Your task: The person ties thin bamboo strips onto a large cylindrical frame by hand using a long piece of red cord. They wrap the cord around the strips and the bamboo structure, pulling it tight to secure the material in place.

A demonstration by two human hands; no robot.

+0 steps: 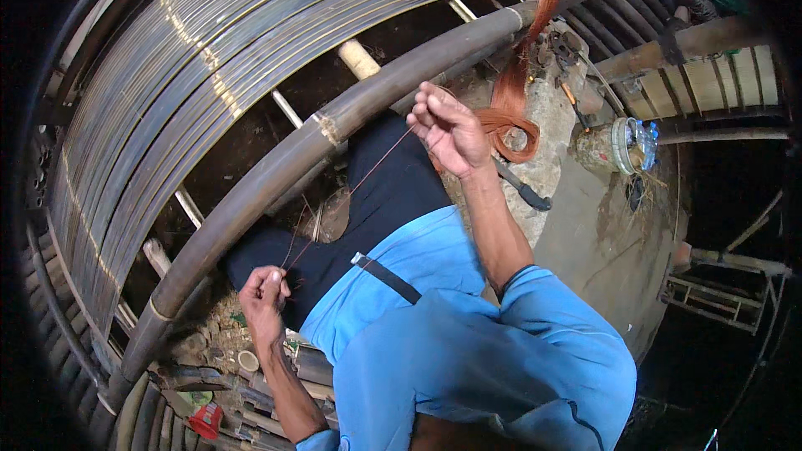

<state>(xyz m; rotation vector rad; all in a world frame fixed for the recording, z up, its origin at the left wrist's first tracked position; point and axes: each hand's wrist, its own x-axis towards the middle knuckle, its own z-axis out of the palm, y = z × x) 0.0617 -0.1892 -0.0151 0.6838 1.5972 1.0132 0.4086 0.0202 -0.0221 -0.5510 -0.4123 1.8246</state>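
A thin reddish-brown cord (373, 169) runs taut on a slant between my hands, in front of my dark trousers. Its lower part is pinched between the thumb and fingers of my left hand (266, 294), with a loose strand bending up beside it. Higher and to the right, my right hand (451, 129) has its palm turned up and its fingers curled around the cord's other end. Just behind that hand, a coil of the same reddish-brown cord (525, 129) lies on a concrete ledge. More of the bundle hangs from the thick bamboo pole (380, 79).
A slatted bamboo panel (188, 67) with pale lashings slopes beyond the pole. A dark-handled knife (531, 195) rests on the ledge (543, 129) beside my right forearm. To the right stands a dirty bucket (608, 147). A red container (205, 420) sits among bamboo pieces at lower left.
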